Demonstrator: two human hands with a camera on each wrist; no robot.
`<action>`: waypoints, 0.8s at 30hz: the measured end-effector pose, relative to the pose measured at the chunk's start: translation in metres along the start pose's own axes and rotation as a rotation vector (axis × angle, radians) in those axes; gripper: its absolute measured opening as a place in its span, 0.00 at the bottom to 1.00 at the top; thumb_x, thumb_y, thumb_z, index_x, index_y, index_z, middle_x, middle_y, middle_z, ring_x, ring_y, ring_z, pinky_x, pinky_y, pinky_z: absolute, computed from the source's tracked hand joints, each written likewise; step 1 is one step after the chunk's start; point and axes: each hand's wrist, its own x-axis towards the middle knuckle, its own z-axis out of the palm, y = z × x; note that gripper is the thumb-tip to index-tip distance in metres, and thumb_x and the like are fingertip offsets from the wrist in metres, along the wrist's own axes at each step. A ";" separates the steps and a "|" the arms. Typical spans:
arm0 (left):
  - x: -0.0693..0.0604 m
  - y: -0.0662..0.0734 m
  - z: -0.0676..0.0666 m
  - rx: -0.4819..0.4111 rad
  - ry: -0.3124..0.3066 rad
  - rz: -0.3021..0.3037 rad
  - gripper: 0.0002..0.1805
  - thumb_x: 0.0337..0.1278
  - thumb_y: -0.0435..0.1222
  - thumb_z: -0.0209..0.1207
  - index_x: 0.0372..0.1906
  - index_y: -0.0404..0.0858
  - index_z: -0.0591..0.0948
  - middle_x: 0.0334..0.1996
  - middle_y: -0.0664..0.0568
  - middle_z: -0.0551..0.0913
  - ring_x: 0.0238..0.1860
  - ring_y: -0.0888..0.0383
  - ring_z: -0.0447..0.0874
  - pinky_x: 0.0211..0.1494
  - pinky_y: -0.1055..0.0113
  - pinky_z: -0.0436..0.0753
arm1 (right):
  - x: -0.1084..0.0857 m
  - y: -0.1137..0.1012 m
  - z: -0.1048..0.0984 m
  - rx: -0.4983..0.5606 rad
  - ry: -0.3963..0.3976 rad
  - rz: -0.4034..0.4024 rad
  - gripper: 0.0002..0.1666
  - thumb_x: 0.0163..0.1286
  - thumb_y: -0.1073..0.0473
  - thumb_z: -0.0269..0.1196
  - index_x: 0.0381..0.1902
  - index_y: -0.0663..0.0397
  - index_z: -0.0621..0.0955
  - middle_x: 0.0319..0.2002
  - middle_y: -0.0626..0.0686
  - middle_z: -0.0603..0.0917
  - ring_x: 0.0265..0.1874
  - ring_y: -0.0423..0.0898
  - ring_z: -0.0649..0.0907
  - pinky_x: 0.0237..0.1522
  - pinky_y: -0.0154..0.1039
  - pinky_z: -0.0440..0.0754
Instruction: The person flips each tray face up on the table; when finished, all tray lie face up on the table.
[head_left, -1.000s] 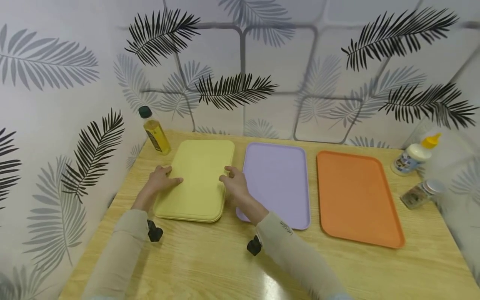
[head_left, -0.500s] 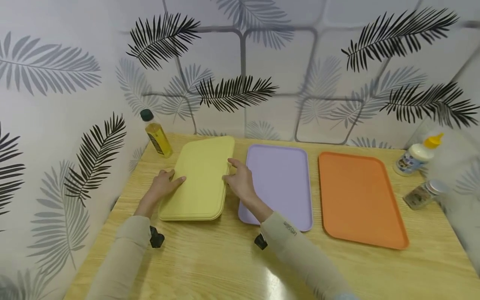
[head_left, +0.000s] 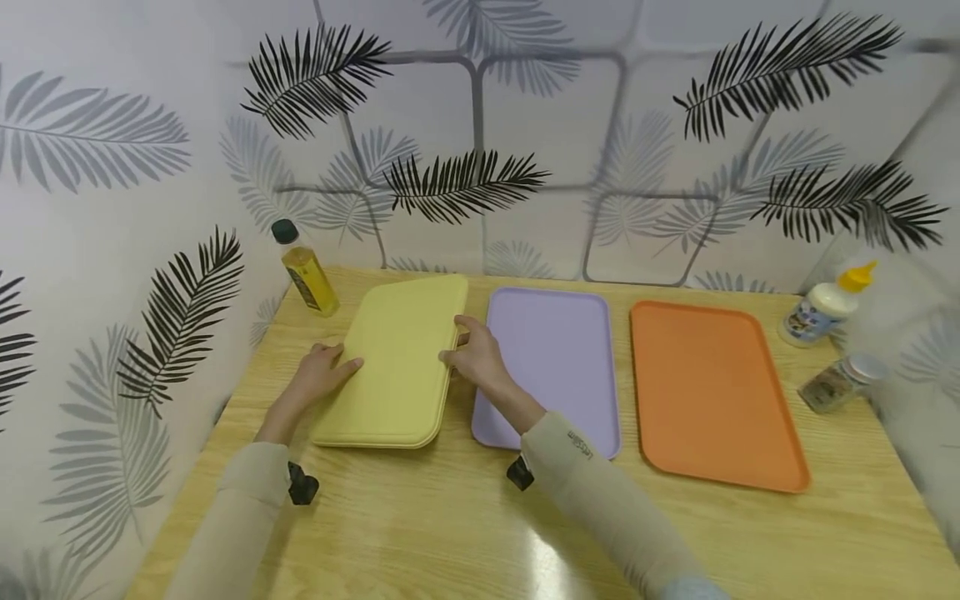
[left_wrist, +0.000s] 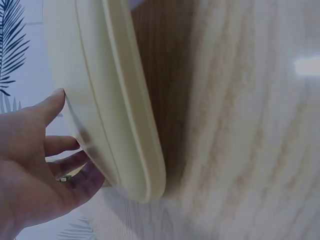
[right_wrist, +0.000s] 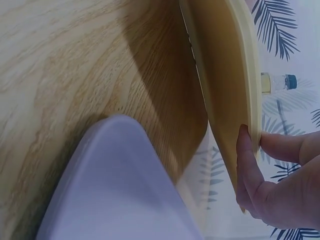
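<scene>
A yellow tray (head_left: 397, 358) lies bottom side up at the left of the table, its right side raised and its left side lower. My right hand (head_left: 480, 358) pinches the raised right rim; in the right wrist view the thumb lies on the outer face and the fingers (right_wrist: 247, 165) reach round to the hollow side. My left hand (head_left: 318, 375) holds the left edge, thumb over the top face. In the left wrist view its fingertips (left_wrist: 95, 175) touch the tray's edge, and the far side of that edge is hidden.
To the right lie a purple tray (head_left: 558, 367) and an orange tray (head_left: 712, 392). A bottle of yellow liquid (head_left: 311, 279) stands behind my left hand. At the right edge are a glue bottle with a yellow tip (head_left: 821, 312) and a small lidded jar (head_left: 836, 385). A patterned wall borders the table.
The yellow tray lay flat a second ago; its right side has since come up off the table with my right hand. My left hand has stayed at the left edge.
</scene>
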 end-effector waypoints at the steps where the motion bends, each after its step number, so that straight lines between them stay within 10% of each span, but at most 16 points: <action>1: -0.003 0.000 -0.001 0.003 0.004 0.004 0.38 0.73 0.48 0.47 0.68 0.17 0.57 0.63 0.20 0.58 0.63 0.25 0.58 0.65 0.36 0.61 | 0.000 -0.001 0.000 0.001 -0.003 0.000 0.43 0.60 0.72 0.66 0.71 0.61 0.62 0.53 0.66 0.72 0.35 0.59 0.84 0.40 0.46 0.85; 12: -0.045 0.012 0.004 0.032 -0.019 -0.009 0.41 0.73 0.52 0.43 0.67 0.16 0.55 0.62 0.17 0.59 0.62 0.23 0.58 0.63 0.33 0.62 | 0.004 -0.003 -0.003 0.030 0.002 0.006 0.44 0.60 0.73 0.65 0.72 0.61 0.60 0.53 0.66 0.71 0.31 0.55 0.84 0.42 0.50 0.85; 24: -0.089 0.017 0.021 0.018 0.028 0.077 0.55 0.54 0.54 0.65 0.72 0.23 0.51 0.64 0.20 0.58 0.64 0.24 0.56 0.63 0.34 0.62 | 0.002 -0.003 -0.004 0.024 0.020 0.001 0.44 0.60 0.73 0.65 0.72 0.63 0.60 0.50 0.65 0.72 0.30 0.54 0.84 0.40 0.49 0.85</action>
